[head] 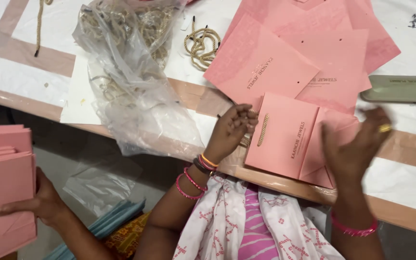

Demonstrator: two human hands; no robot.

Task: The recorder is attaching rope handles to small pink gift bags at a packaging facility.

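Head-camera view is looking down on a table edge (275, 185) where a person is fitting a rope handle to a pink paper bag (285, 135). The bag is lying flat just in front of the person, its near edge overhanging the table a little, with a stack of matching pink bags (290, 58) fanned out behind it. The left hand (229, 132) is curling its fingers at the bag's left edge, pinching the twisted gold cord (263, 130) that is lying upright against the bag's face; the cord's lower end is hidden by the fingers. The right hand (355, 144) is hovering over the bag's right side with fingers spread, blurred, holding nothing that I can make out.

Judging from this, the threading of the handle is in hand: one length of cord is showing on the bag's front and the rest is not visible. The next move would call for a firm pinch on the cord's free end and a steadying press on the bag, since the flat paper is likely to slide.

A clear plastic bag of cords (131, 67) is sitting further left, and one loose coiled cord (201, 43) beside it. At far left another person's hand (34, 204) is gripping a pile of pink bags (3, 183).
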